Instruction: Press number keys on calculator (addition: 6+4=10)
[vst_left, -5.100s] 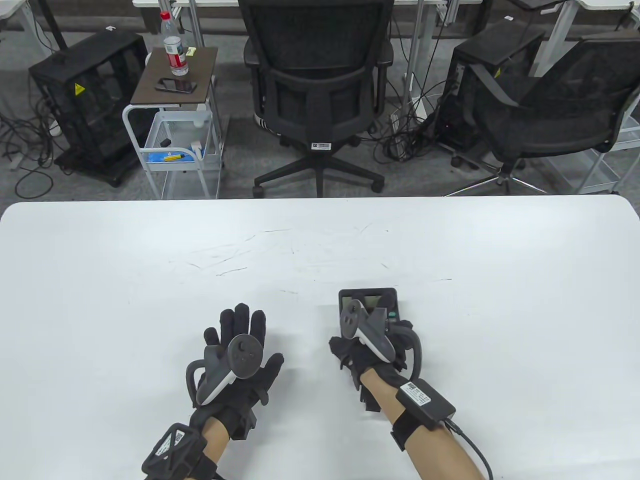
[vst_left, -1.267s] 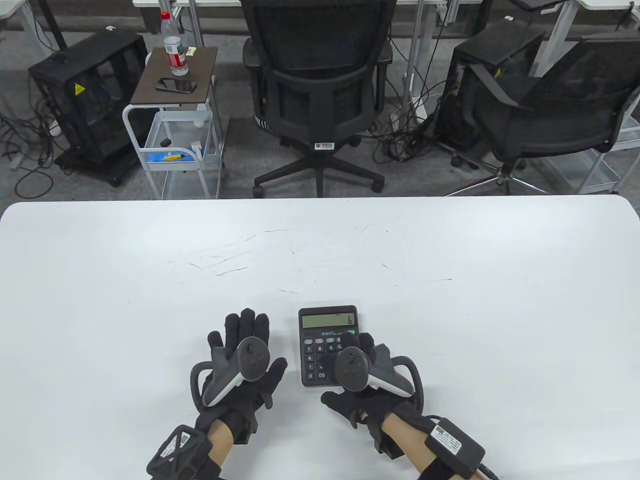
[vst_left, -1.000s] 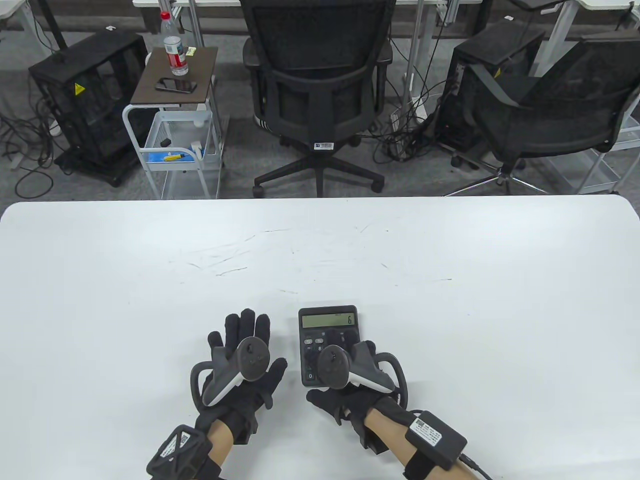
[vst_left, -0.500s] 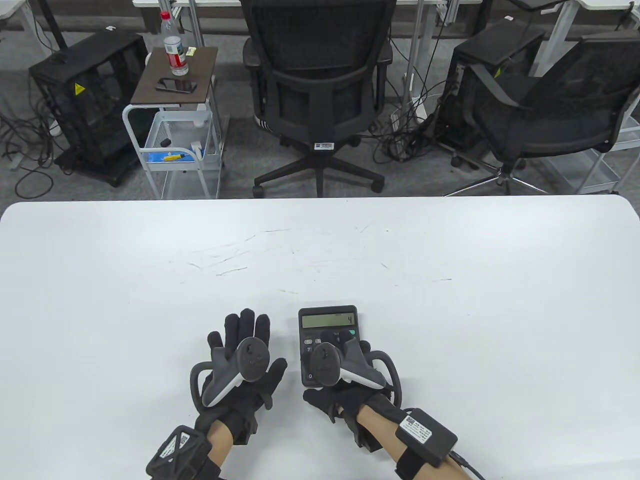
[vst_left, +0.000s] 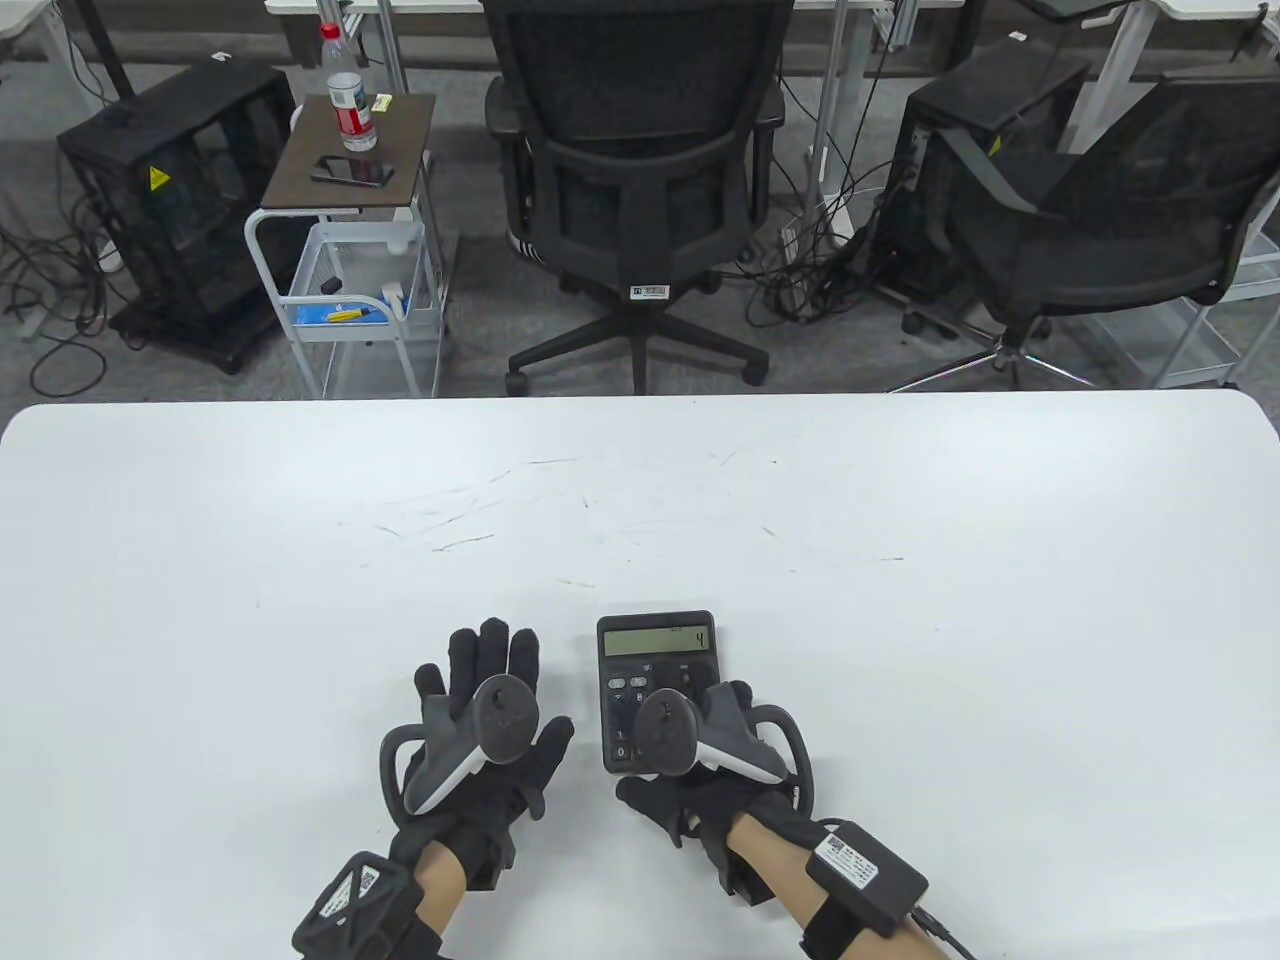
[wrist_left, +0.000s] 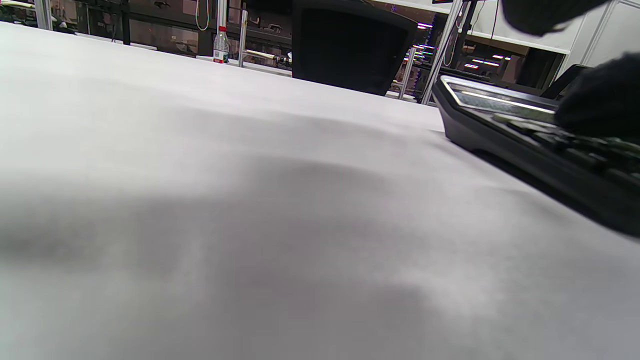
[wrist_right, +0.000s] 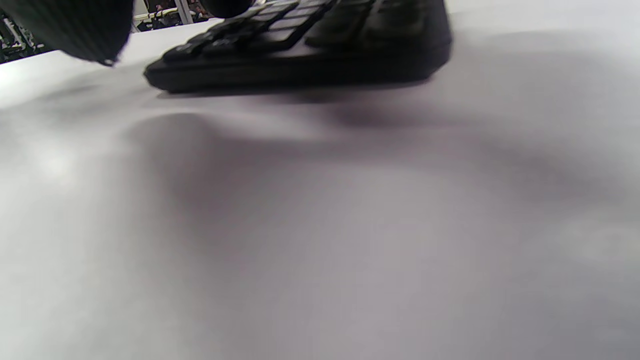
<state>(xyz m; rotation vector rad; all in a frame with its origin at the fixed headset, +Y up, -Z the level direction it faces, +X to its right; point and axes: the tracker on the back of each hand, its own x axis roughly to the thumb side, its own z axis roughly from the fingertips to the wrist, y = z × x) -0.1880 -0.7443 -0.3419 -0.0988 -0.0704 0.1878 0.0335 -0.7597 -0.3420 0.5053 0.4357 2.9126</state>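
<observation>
A black calculator (vst_left: 657, 642) lies flat on the white table (vst_left: 640, 480) near the front edge, and its display reads 4. My right hand (vst_left: 733, 697) hovers over or rests on the lower right keys. Its tracker hides the fingertips and the key under them. My left hand (vst_left: 490, 650) lies flat on the table just left of the calculator, fingers spread, holding nothing. In the left wrist view the calculator (wrist_left: 500, 130) is at the right, with a gloved finger (wrist_left: 600, 100) on its keys. In the right wrist view the calculator's front edge (wrist_right: 300, 65) is close, with a gloved fingertip (wrist_right: 65, 25) at the top left.
Beyond the table's far edge stand a black office chair (vst_left: 630, 150), a second chair (vst_left: 1100, 220) and a small cart (vst_left: 345, 250) with a bottle and a phone. The tabletop bears only faint scratches.
The display went from 6 to 4. My right hand slid left over the keys, then a little back to the right. Five seconds ago the calculator lay further right. My left hand has barely moved.
</observation>
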